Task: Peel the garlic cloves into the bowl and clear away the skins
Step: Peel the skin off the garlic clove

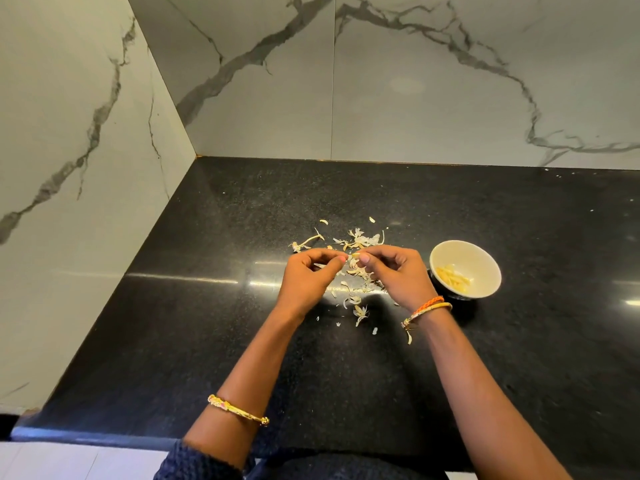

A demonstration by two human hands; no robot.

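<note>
My left hand (311, 275) and my right hand (394, 275) meet above the black counter, fingers curled, pinching a small pale garlic clove (354, 255) between their fingertips. Most of the clove is hidden by the fingers. A scatter of papery garlic skins (360, 241) lies on the counter beyond and beneath the hands, with more skins (360, 310) nearer me. A cream bowl (465, 251) stands just right of my right hand and holds several peeled yellowish cloves (453, 277).
The black speckled counter (242, 341) sits in a corner of white marble-patterned walls (415, 98) at the left and back. Its front edge (86, 436) runs near my body. A dried garlic stem (306, 242) lies left of the skins.
</note>
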